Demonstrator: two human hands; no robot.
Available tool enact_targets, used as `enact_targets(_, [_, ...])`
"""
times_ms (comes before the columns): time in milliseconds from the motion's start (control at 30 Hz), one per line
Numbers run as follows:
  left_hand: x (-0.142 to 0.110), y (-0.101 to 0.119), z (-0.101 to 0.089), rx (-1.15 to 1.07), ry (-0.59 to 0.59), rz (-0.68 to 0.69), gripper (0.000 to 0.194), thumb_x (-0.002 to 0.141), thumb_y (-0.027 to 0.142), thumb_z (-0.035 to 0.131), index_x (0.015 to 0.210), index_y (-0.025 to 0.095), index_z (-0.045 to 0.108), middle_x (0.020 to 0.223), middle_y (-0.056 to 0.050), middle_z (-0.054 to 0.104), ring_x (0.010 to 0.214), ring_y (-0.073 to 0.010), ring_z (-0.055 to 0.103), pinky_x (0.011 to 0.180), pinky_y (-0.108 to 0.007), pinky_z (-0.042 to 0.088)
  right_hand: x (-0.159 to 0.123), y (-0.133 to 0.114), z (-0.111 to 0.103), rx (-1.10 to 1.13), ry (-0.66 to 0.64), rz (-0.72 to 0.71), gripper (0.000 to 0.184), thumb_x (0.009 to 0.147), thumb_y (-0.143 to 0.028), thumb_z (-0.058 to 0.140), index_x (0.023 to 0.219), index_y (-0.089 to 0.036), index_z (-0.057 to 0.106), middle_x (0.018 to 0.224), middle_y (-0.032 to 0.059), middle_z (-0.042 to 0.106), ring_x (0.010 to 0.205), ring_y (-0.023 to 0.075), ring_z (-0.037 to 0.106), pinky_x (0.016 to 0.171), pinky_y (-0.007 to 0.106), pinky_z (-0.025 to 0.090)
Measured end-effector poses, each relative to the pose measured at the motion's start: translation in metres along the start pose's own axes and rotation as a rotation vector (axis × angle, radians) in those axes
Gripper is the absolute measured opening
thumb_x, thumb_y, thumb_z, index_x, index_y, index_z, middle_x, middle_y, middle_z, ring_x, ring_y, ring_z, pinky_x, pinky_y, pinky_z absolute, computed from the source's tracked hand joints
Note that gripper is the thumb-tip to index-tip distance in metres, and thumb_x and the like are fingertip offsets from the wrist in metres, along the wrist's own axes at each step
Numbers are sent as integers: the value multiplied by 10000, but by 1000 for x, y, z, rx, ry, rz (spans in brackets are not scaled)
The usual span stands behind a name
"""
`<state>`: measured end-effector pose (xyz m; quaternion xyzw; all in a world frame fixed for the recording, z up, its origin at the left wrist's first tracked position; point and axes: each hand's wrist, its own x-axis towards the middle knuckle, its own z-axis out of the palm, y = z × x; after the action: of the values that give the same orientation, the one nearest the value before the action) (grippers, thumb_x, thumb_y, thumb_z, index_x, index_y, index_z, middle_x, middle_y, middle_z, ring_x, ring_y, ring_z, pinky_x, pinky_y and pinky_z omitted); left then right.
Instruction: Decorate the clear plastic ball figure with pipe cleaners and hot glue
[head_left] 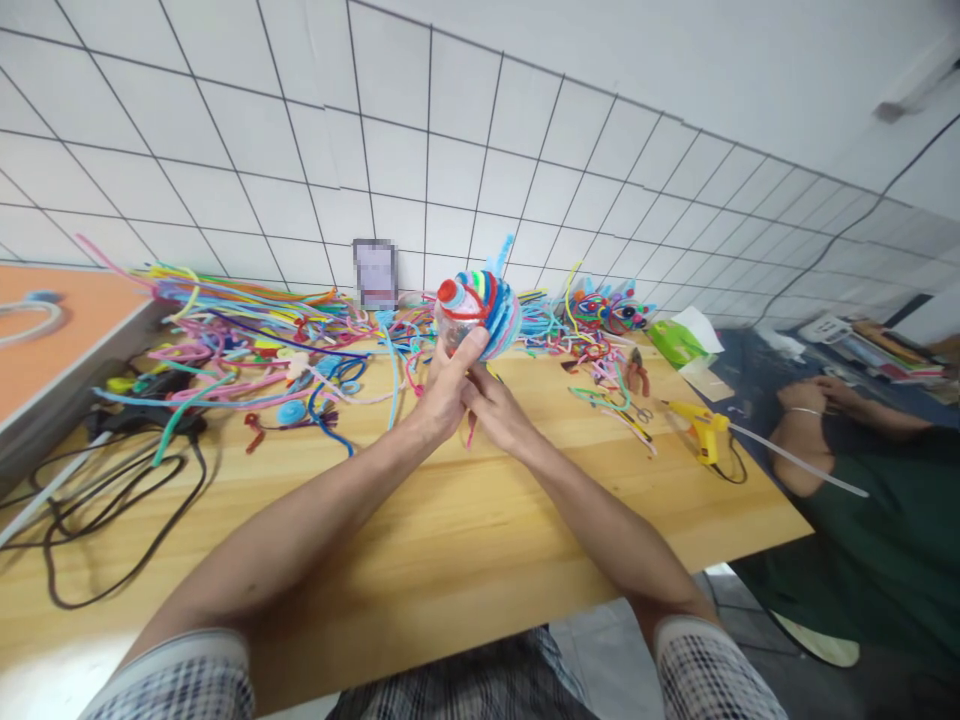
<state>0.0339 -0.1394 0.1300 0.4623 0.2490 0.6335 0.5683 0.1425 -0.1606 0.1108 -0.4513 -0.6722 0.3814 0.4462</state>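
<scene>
Up in front of me, above the wooden table point(480, 500), is a clear plastic bottle point(463, 325) with a red cap, its cap end tilted toward the left. Rows of colourful pipe cleaners point(502, 318) wrap its body, and a light blue one sticks up from the top. My left hand point(448, 388) grips the bottle from below, thumb lying along its near side. Close against it, my right hand point(495, 402) is closed at the bottle's underside, with its fingers partly hidden. A pink end hangs beneath the hands.
Piles of loose pipe cleaners point(217, 350) line the wall. A phone-like screen point(376, 273) stands behind them. To the right are a decorated piece point(611, 308), pliers point(637, 375) and a yellow glue gun point(705, 432). Black cables point(112, 520) coil at left; another person's hands point(814, 395) rest at right.
</scene>
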Motion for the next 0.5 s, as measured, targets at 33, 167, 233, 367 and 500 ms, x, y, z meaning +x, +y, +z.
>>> enact_targets(33, [0, 0, 0, -3, 2, -2, 755, 850, 791, 798, 1379, 272, 653, 1533, -103, 713, 1486, -314, 647, 1294, -490, 499, -1, 1, 2, -43, 37, 16, 429, 987, -646, 679, 1169, -260, 718, 1023, 47, 777, 870, 217, 702, 735, 333, 584])
enact_targets(167, [12, 4, -5, -10, 17, 62, 754, 832, 758, 844, 1398, 291, 668, 1510, -65, 732, 1515, -298, 624, 1327, -486, 470, -15, -8, -20, -35, 14, 101, 398, 988, -631, 643, 883, -248, 671, 713, -35, 588, 662, 158, 542, 623, 289, 446])
enact_targets(233, [24, 7, -12, -32, 38, 96, 735, 804, 739, 883, 1367, 306, 695, 1473, -45, 753, 1515, -299, 627, 1330, -500, 469, -28, -13, -51, 63, -146, 165, 451, 934, -689, 713, 876, -243, 673, 634, -70, 471, 553, 125, 385, 542, 272, 319])
enact_targets(367, [49, 12, -33, -49, 119, 164, 748, 732, 748, 941, 1273, 274, 735, 1446, -62, 762, 1524, -310, 621, 1335, -491, 459, -62, -13, -143, 227, 89, 247, 516, 779, -730, 855, 784, -285, 594, 586, -90, 367, 503, 117, 245, 512, 302, 186])
enact_targets(500, [65, 13, -52, -13, 163, 243, 804, 748, 749, 944, 1318, 236, 703, 1429, -76, 753, 1510, -300, 623, 1345, -497, 429, -116, -3, -241, 176, 606, 154, 486, 766, -628, 894, 680, -340, 511, 586, -117, 171, 504, 117, 109, 544, 383, 113])
